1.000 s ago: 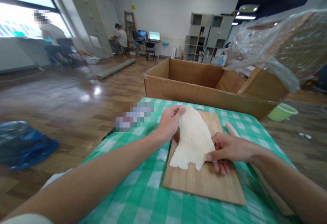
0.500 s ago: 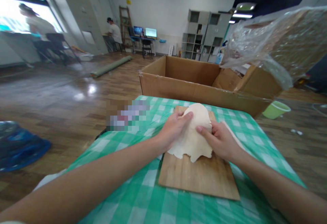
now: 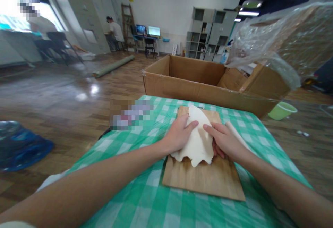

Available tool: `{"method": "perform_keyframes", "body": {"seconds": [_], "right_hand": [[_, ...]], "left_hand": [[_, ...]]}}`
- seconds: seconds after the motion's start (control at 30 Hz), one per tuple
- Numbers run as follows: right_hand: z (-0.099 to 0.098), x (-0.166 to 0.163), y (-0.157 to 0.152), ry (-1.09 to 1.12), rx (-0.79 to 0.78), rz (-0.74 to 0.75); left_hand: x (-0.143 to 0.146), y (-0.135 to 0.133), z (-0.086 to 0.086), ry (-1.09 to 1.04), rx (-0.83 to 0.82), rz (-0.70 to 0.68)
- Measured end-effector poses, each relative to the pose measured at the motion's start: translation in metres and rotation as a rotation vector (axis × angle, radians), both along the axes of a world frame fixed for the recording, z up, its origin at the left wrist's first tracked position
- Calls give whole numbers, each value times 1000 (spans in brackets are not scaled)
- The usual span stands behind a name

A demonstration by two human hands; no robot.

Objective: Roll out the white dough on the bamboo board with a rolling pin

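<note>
A thin, pale sheet of dough (image 3: 199, 143) with a ragged lower edge hangs between my two hands, above a wooden board (image 3: 203, 184). My left hand (image 3: 180, 132) grips its left side, thumb on the near face and fingers behind. On the right side, my right hand (image 3: 223, 139) pinches the sheet between thumb and fingers. The fingers behind the dough are partly hidden. Just right of the board lies a pale stick, perhaps a rolling pin (image 3: 238, 136), partly covered by my right hand.
The board lies on a green-and-white checked tablecloth (image 3: 130, 190). Beyond the table stands a large open cardboard box (image 3: 187, 87) with plastic wrap. A light green bucket (image 3: 282, 111) is on the floor at right. A blurred-out item (image 3: 131, 115) lies at the table's left edge. Two people sit farther back.
The dough sheet has changed shape: its top is narrower and leans left, and its right side is drawn in. My right hand has shifted its grip slightly.
</note>
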State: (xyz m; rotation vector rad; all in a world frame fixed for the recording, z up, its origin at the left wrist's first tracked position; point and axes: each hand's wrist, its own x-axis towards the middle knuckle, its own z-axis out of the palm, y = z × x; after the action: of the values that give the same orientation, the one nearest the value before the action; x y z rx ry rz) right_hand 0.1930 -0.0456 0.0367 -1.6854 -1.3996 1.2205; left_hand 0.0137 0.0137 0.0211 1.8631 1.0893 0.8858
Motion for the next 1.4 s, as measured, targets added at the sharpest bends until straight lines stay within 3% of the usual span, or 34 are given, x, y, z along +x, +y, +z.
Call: {"method": "perform_keyframes", "body": {"seconds": [0.13,0.27,0.43,0.53,0.67,0.73,0.83,0.93,1.03,1.1,1.23,1.3,1.4], "right_hand": [[2,6,7,-121,22,-25],[4,23,16,-355,92,48],[35,69,26,-929,284,52],[53,103,26,-1188,118,69],[49,128,11,-1037,-221,296],[37,130,0,-934,-282,370],[20,130,-20,-887,-182,353],[16,133,-37,-859,-33,223],[24,128,-47,-771,21,70],[32,112,-47,-716,85,54],[40,59,-37,-831,324,267],[39,34,-28,-892,429,379],[32,13,-18,-958,442,469]], "left_hand": [[-4,5,0,84,16,-90],[-12,14,-3,252,196,-104],[-19,15,-8,537,489,-93],[-18,7,-11,676,496,-161],[-12,-8,-9,811,444,-180],[-8,-18,-8,840,427,-175],[-3,-34,-10,830,398,-156],[1,-41,-12,771,391,-144],[3,-36,-6,667,386,-152],[0,-27,6,533,416,-113],[-10,-11,38,241,662,37],[-14,-7,46,304,755,19],[-17,-5,39,580,763,-104]]}}
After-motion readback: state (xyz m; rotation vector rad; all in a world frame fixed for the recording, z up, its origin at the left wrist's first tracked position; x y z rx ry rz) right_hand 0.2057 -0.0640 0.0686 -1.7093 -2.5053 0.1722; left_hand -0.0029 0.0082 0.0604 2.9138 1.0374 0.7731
